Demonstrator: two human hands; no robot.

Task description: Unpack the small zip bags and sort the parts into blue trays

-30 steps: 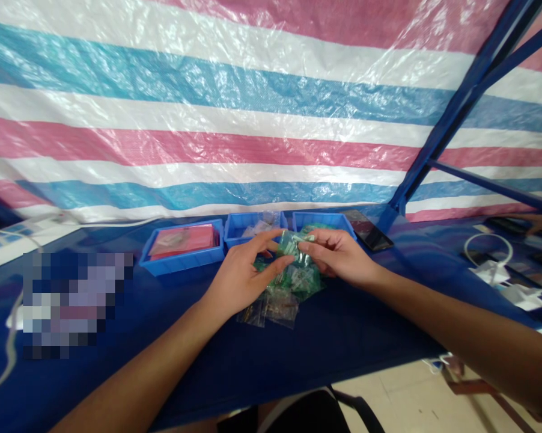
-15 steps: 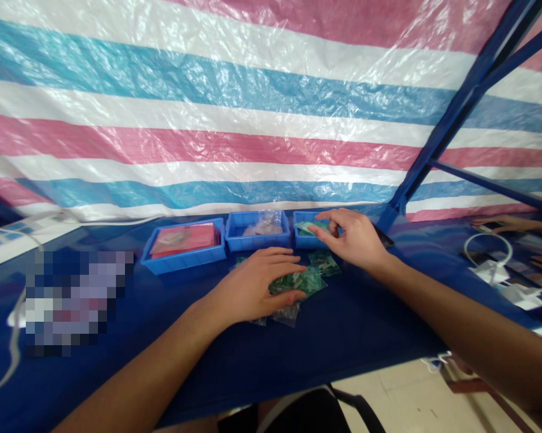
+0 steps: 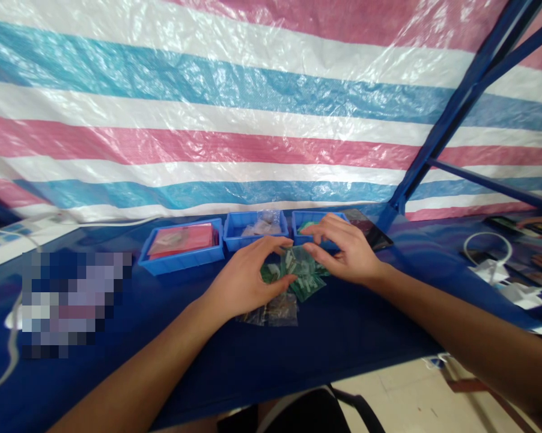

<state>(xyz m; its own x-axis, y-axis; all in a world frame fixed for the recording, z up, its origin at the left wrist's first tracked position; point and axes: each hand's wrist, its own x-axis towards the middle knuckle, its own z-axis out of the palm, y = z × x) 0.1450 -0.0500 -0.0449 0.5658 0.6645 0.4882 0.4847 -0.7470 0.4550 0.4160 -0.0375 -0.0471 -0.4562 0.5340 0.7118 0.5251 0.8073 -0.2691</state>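
Note:
Small clear bags with green pieces, one of them a green bag (image 3: 298,262), lie in a loose pile on the blue table. My left hand (image 3: 246,276) curves round the pile's left side, its thumb and fingers apart and touching the bags. At the pile's upper right is my right hand (image 3: 345,249), thumb tip at the green bag's edge, forefinger stretched out above it with a gap between. Clear bags (image 3: 277,310) with small parts lie below my left hand. Behind my right hand a blue bin (image 3: 299,240) holds green material, partly hidden.
A blue bin (image 3: 183,264) with red packets stands at the left, and another blue bin (image 3: 232,242) with clear bags beside it. A dark flat object (image 3: 374,231) lies right of the bins. Another person's hand (image 3: 541,227), a white cable and white boxes are at the far right.
My right hand has come down from the right bin toward the pile. My left hand has drawn its thumb and fingers closer round the bags, and a green bag now shows between both hands.

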